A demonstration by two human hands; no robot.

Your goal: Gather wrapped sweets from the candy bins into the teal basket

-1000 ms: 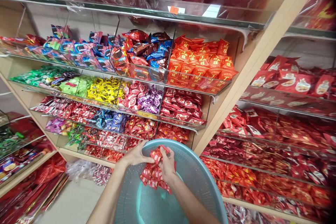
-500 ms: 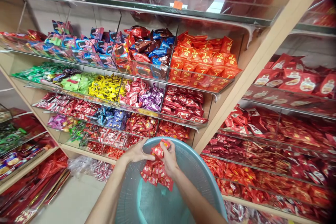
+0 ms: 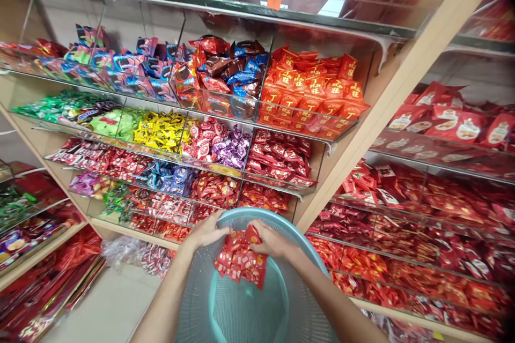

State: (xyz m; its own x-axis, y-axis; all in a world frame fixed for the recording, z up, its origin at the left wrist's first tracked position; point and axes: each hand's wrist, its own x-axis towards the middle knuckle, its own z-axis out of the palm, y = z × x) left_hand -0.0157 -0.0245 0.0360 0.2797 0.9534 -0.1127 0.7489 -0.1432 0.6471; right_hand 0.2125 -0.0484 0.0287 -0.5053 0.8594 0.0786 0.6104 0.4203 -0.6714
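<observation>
A large teal plastic basket [image 3: 303, 244] with perforated walls is below me, close to the shelves. My left hand [image 3: 206, 233] grips its far-left rim, the thumb reaching over the inside. My right hand [image 3: 270, 240] is inside the far part of the basket, thumb and fingers closed around a small red candy packet [image 3: 252, 234]. Right beneath that packet is a cluster of red packets [image 3: 240, 260] with pale printed spots. Whether all of the cluster rests on the basket or part is held, I cannot tell.
Shelves with clear fronts hold sorted sweets: orange-red packets [image 3: 309, 91], yellow sweets [image 3: 161, 131] and purple-wrapped sweets [image 3: 232, 147]. Spotted red packets [image 3: 263, 198] fill a low bin just behind the basket. A wooden upright [image 3: 386, 94] separates another shelf unit at right. Plastic bags [image 3: 124, 252] lie on the floor.
My right hand has lowered and shifted slightly right, bringing the held packet down against the cluster. My left hand stays at the rim.
</observation>
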